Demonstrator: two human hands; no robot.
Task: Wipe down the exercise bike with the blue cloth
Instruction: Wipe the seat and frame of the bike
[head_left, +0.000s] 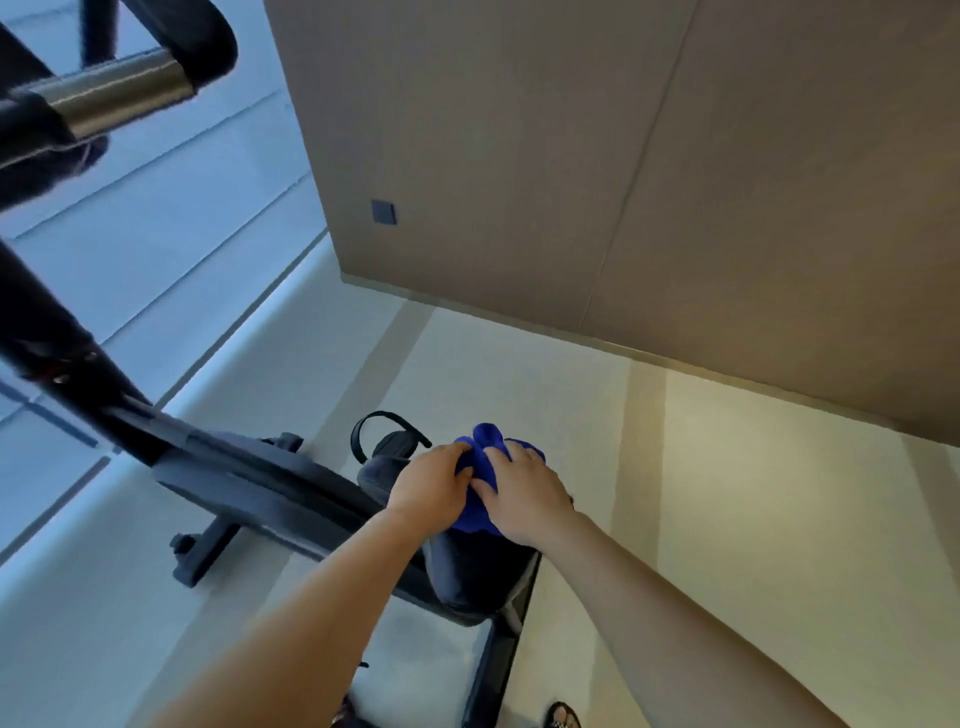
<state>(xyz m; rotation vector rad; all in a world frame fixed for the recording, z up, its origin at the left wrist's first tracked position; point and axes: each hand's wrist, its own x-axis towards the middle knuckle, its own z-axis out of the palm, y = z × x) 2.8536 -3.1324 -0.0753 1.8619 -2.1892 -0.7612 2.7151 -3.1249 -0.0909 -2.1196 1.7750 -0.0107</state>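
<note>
The black exercise bike (244, 478) runs from the upper left down to the lower centre. Its handlebar (119, 88) with a silver sleeve is at the top left, and its dark saddle (478, 571) is low in the middle. A bunched blue cloth (480, 467) lies on the front part of the saddle. My left hand (431, 488) grips the cloth's left side. My right hand (524, 493) presses down on its right side. A pedal with a strap (389, 441) shows just beyond the hands.
A beige wall (623, 182) with a small dark switch plate (383, 212) stands close behind the bike. The floor is pale tile with tan stripes (727, 493). A window with blinds (156, 234) fills the left. A sandalled foot (563, 717) shows at the bottom edge.
</note>
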